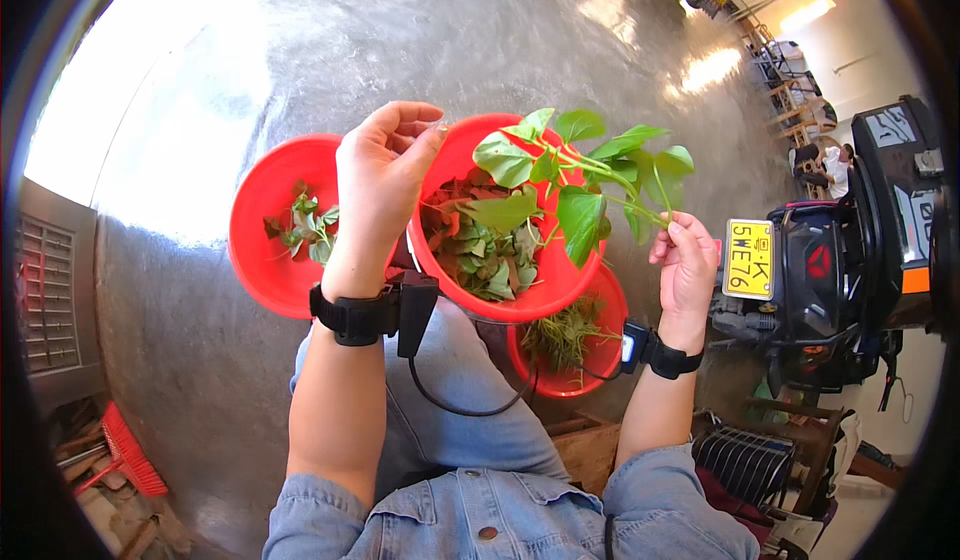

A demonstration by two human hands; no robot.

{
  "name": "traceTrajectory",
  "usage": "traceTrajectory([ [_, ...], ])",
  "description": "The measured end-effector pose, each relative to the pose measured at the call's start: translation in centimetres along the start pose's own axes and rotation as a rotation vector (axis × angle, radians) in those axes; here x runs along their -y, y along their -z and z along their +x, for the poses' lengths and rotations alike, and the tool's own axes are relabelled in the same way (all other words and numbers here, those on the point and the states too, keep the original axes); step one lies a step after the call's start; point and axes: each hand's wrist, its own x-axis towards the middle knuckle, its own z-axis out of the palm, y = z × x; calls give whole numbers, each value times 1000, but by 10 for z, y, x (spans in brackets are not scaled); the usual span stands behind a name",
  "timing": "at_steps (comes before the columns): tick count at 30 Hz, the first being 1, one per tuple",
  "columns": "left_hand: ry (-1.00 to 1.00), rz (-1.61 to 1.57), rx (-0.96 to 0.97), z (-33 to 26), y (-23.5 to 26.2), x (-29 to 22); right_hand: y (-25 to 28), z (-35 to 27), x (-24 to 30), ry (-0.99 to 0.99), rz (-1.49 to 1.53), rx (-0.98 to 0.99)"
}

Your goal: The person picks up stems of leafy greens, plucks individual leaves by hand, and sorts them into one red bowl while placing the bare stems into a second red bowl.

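Observation:
My right hand (684, 260) pinches the stem end of a leafy green sprig (582, 222), whose several broad leaves spread leftward over the middle red basin (572, 285). Picked leaves (490, 265) fill the bottom of that basin. Raised between the middle and left basins, my left hand (385, 160) has its thumb and fingers curled together. Whether something tiny sits at its fingertips is too small to tell. A second red basin (262, 215) at the left holds a few leafy pieces (310, 228). Below the middle one, a third red basin (603, 355) contains thin green stems (563, 338).
Grey smooth floor (400, 40) surrounds the basins. A dark motorcycle (820, 280) with a yellow plate stands at the right, and a seated person (832, 168) is beyond it. At lower left lie a red broom (132, 450) and wood pieces. Cables hang from both wrist straps.

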Motion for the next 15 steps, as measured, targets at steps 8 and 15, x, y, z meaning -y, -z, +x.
traceTrajectory([
  [8,-33,643,70,8,-16,17,-4,9,-3,-49,176,51],
  [15,-201,503,513,3,-35,32,-32,23,-1,-120,503,149],
])
